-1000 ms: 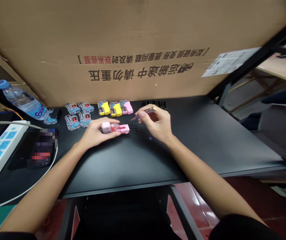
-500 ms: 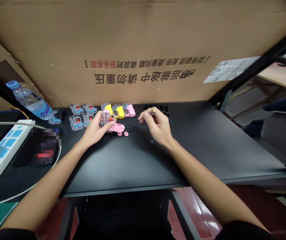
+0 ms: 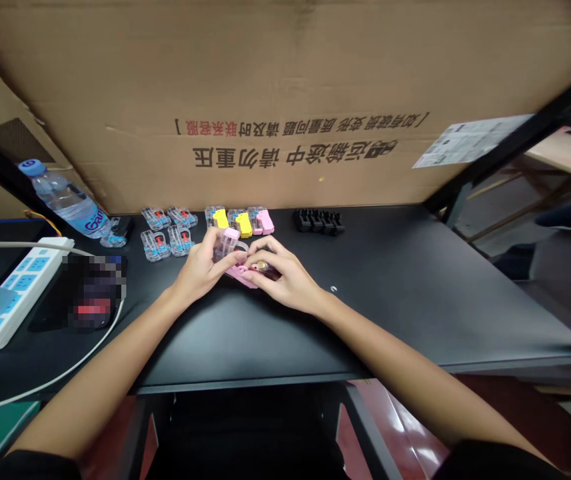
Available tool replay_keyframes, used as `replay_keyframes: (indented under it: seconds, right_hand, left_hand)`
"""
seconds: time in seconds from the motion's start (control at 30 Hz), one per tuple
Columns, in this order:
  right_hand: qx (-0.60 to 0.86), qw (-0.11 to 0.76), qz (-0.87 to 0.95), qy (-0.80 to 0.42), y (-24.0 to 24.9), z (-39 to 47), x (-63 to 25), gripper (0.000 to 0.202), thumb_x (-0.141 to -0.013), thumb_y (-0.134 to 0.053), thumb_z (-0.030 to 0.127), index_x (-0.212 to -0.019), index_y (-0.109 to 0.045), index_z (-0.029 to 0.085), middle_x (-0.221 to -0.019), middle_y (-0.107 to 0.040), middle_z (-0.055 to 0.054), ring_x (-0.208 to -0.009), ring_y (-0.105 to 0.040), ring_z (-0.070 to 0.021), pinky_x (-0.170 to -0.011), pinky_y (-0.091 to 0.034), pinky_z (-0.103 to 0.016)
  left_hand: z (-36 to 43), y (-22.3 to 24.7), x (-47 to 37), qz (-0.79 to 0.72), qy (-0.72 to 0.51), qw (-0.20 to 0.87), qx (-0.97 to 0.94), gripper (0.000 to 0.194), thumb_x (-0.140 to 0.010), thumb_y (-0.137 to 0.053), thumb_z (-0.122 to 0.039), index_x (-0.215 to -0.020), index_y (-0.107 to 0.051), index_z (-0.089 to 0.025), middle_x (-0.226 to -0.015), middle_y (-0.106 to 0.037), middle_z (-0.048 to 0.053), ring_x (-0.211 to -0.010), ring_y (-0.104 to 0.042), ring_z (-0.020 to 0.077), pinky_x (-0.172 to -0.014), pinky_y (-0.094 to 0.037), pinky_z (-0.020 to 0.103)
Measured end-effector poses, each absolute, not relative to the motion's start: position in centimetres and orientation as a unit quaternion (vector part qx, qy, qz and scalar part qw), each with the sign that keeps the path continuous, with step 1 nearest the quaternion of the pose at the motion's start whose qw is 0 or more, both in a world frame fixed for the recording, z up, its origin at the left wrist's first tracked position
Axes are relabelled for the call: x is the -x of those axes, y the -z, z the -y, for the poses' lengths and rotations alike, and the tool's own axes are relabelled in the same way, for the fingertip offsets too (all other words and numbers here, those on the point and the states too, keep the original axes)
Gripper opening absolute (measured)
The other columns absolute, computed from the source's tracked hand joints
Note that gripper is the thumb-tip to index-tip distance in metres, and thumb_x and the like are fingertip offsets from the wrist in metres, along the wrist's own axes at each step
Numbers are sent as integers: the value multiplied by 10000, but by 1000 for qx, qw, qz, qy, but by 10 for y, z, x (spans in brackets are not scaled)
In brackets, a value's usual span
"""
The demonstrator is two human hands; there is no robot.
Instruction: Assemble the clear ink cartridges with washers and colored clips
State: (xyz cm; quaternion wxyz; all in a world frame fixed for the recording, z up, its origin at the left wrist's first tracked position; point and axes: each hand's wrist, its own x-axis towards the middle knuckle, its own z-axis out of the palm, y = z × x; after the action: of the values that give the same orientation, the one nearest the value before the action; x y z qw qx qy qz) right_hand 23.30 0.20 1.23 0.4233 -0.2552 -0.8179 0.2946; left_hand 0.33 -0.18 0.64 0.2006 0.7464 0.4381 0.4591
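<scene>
My left hand [image 3: 204, 268] is closed on a small clear plastic toy [image 3: 227, 244] with pink parts, tilted just above the table. My right hand [image 3: 285, 275] is against its right side, fingers curled and thumb near the pink lower part. Between those fingers shows a small round gold-coloured piece [image 3: 262, 265] in a dark surround; what it belongs to I cannot make out. Behind the hands stand similar toys with a yellow part [image 3: 242, 225] and a pink part [image 3: 265, 222]. My hands cover the spot where small rings lay.
Several clear cases [image 3: 156, 246] sit at the back left, black plastic pieces [image 3: 318, 221] at the back right. A tiny white bit [image 3: 334, 289] lies right of my hand. A bottle [image 3: 68, 200], power strip [image 3: 20, 293] and cable are at left; cardboard [image 3: 290, 80] walls the back.
My right hand has moved left and down to meet the toy in my left hand. The toy has turned, its pink part now angled toward me. The loose black and pink rings are now hidden.
</scene>
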Motion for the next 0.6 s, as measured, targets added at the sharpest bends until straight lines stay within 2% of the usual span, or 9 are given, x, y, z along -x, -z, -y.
replay_keyframes:
  seconds: [0.13,0.2,0.27,0.37,0.6]
  right_hand:
    - [294,408,798,-331,-16,-1,-234,154,-1055,-654,361,-1078,-685,212,-848,-686,3,-596,-516,-110,-568,-438,-249]
    - [282,376,829,-303,-17,-1,-235,183,-1062,-625,342,-963,-690,202,-717,-633,28,-554,-461,-107,-554,-393,-255]
    - [266,364,856,-256,-16,-1,-235,328,-1075,-583,320,-773,-635,205,-637,-566,28,-550,-432,-116,-559,-362,-274]
    - [263,376,863,-212,-15,0,-234,432,-1085,-549,304,-662,-533,220,-594,-493,29,-533,-388,-118,-552,-328,-289]
    - [248,374,872,-196,-16,-1,-235,447,-1088,-521,307,-647,-508,235,-576,-489,27,-531,-398,-131,-557,-348,-299]
  left_hand:
    - [3,-7,0,-424,-457,196,-757,434,-1006,-699,-613,-1169,-578,-229,-840,-725,-10,-676,-675,152,-638,-513,257]
    - [4,-7,0,-417,-457,189,-763,446,-1001,-700,-624,-1173,-576,-231,-855,-737,-4,-673,-681,153,-629,-514,259]
    - [5,-6,0,-413,-454,172,-770,458,-996,-697,-643,-1160,-580,-232,-870,-744,4,-675,-686,156,-623,-519,262]
    - [6,-5,-1,-405,-452,139,-782,487,-1000,-661,-690,-1146,-578,-233,-894,-751,14,-696,-709,163,-632,-533,263]
    - [6,0,0,-410,-448,64,-792,567,-968,-667,-745,-1173,-551,-229,-882,-763,16,-683,-757,176,-611,-540,259]
